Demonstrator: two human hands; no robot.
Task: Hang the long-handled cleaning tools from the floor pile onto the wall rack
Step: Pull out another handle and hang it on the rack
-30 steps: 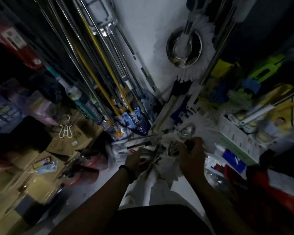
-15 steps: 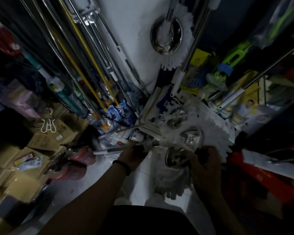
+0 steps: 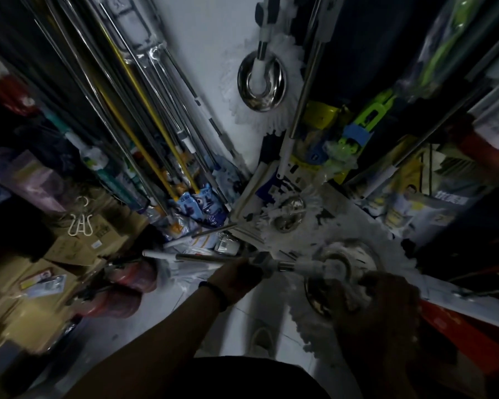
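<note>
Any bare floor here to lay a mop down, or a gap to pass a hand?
Bare floor shows between the cardboard boxes and the left forearm; a smaller patch lies between both forearms. The wall is bare between the poles and the hung mop. The corner pile beyond the held mop is packed.

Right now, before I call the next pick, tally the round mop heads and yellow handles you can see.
Round mop heads hung on the wall: 1
Round mop heads at the floor pile: 2, one on the handle in the left hand's grip
Yellow handles: 2
Total: 5
Possible third disc by the right hand: too dark.
</note>
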